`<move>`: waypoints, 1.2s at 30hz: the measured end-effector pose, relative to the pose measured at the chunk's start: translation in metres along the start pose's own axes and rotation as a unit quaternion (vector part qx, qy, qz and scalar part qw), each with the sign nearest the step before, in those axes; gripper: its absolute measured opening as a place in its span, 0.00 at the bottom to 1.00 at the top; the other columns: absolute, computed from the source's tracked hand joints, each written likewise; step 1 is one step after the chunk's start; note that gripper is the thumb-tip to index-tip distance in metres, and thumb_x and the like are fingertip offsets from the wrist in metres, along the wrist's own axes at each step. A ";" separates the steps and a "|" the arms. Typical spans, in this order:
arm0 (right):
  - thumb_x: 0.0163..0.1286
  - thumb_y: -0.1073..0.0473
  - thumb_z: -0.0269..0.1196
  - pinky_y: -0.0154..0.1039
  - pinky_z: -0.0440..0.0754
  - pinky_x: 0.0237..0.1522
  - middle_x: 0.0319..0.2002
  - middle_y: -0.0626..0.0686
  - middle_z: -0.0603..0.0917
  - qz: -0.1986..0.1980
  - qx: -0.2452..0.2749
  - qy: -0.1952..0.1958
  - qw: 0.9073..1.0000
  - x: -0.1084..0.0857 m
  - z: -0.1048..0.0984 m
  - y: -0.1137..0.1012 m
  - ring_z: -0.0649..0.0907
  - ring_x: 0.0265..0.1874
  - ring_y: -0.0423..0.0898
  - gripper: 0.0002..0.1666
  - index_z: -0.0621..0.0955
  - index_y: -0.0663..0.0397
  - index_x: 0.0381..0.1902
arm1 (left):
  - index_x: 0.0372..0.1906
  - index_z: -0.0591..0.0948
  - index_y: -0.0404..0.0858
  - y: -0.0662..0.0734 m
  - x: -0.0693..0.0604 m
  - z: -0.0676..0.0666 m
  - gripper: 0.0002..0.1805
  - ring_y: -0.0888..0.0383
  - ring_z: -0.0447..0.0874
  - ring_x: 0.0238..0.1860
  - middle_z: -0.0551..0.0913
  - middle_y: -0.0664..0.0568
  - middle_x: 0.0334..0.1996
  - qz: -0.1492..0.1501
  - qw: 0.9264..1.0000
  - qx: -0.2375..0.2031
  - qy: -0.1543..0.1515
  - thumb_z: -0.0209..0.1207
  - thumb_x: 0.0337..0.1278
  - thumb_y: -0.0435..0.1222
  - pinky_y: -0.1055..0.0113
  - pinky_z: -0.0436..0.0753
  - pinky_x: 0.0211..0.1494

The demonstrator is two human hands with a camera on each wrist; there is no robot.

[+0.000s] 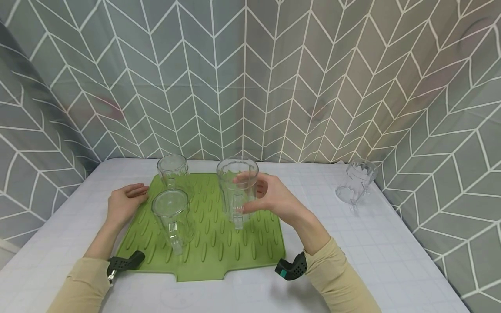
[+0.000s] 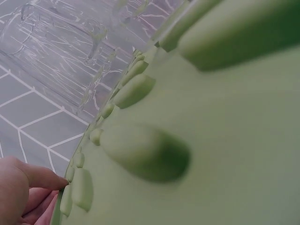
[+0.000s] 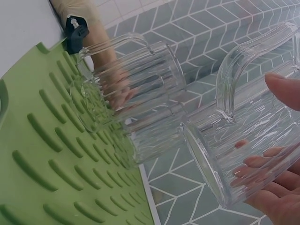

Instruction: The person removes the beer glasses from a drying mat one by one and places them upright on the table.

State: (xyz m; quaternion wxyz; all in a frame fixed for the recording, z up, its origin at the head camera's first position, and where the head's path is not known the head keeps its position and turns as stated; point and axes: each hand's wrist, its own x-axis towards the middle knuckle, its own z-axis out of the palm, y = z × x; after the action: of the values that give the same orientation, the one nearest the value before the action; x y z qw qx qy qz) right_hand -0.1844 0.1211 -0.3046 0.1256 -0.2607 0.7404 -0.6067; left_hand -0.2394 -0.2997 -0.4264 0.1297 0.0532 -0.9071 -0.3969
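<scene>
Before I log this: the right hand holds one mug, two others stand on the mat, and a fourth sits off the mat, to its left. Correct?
No: the fourth mug sits right of the mat, as the head view shows. The rest holds.

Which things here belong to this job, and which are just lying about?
In the job, it seems:
held mug, in the right hand
green mat, left hand at its edge
front mug and rear mug on the mat

Lying about, or background:
far-right mug, on the white table, untouched; perhaps also needed
patterned curtain
</scene>
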 end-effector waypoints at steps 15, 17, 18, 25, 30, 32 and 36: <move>0.50 0.67 0.76 0.45 0.79 0.60 0.60 0.49 0.82 -0.006 -0.006 0.018 1.000 0.002 -0.014 0.008 0.80 0.59 0.49 0.38 0.80 0.47 0.61 | 0.64 0.76 0.28 0.000 -0.001 0.001 0.24 0.60 0.87 0.47 0.84 0.37 0.54 0.003 1.000 -0.003 0.007 0.60 0.67 0.36 0.51 0.81 0.61; 0.50 0.66 0.77 0.46 0.79 0.60 0.60 0.49 0.82 -0.003 -0.011 0.024 1.000 0.001 -0.017 0.008 0.80 0.58 0.49 0.38 0.80 0.47 0.61 | 0.64 0.75 0.27 0.001 -0.001 0.001 0.24 0.44 0.85 0.55 0.84 0.36 0.54 0.002 1.000 -0.010 0.007 0.60 0.67 0.35 0.44 0.78 0.63; 0.50 0.66 0.77 0.46 0.79 0.61 0.60 0.49 0.82 -0.003 -0.014 0.027 1.000 0.001 -0.019 0.009 0.80 0.58 0.49 0.38 0.80 0.47 0.61 | 0.64 0.75 0.26 0.001 -0.001 0.001 0.24 0.38 0.81 0.58 0.83 0.35 0.54 0.001 1.000 -0.014 0.006 0.60 0.67 0.34 0.43 0.77 0.64; 0.51 0.65 0.77 0.48 0.77 0.62 0.60 0.49 0.82 0.004 -0.017 0.043 0.999 -0.001 -0.032 0.012 0.80 0.59 0.50 0.38 0.80 0.44 0.61 | 0.64 0.75 0.26 0.002 -0.001 0.001 0.24 0.35 0.78 0.60 0.82 0.34 0.55 -0.005 1.000 -0.022 0.003 0.59 0.67 0.34 0.40 0.73 0.66; 0.52 0.66 0.76 0.49 0.77 0.63 0.62 0.49 0.81 0.008 0.000 0.053 0.999 -0.001 -0.040 0.014 0.79 0.60 0.51 0.39 0.79 0.44 0.63 | 0.64 0.75 0.26 0.002 -0.001 0.001 0.24 0.34 0.78 0.61 0.83 0.34 0.54 -0.003 1.000 -0.022 0.006 0.59 0.67 0.34 0.39 0.73 0.67; 0.52 0.66 0.76 0.49 0.77 0.63 0.62 0.50 0.81 0.010 0.008 0.056 0.998 -0.001 -0.043 0.015 0.79 0.60 0.51 0.39 0.79 0.46 0.63 | 0.64 0.75 0.26 0.001 -0.001 0.001 0.24 0.34 0.78 0.61 0.83 0.34 0.54 -0.002 1.000 -0.022 0.006 0.59 0.67 0.33 0.39 0.72 0.67; 0.53 0.67 0.74 0.48 0.77 0.63 0.63 0.51 0.80 0.009 0.018 0.058 0.998 0.000 -0.048 0.018 0.78 0.61 0.51 0.38 0.78 0.50 0.63 | 0.64 0.75 0.26 0.001 -0.001 0.001 0.24 0.34 0.77 0.61 0.83 0.33 0.54 -0.001 1.000 -0.022 0.007 0.59 0.67 0.33 0.39 0.72 0.67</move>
State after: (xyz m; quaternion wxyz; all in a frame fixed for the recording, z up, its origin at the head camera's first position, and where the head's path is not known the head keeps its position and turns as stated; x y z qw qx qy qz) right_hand -0.2127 0.1631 -0.3105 0.0926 -0.2158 0.7375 -0.6332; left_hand -0.2384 -0.2977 -0.4268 0.1370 0.0539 -0.8970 -0.4168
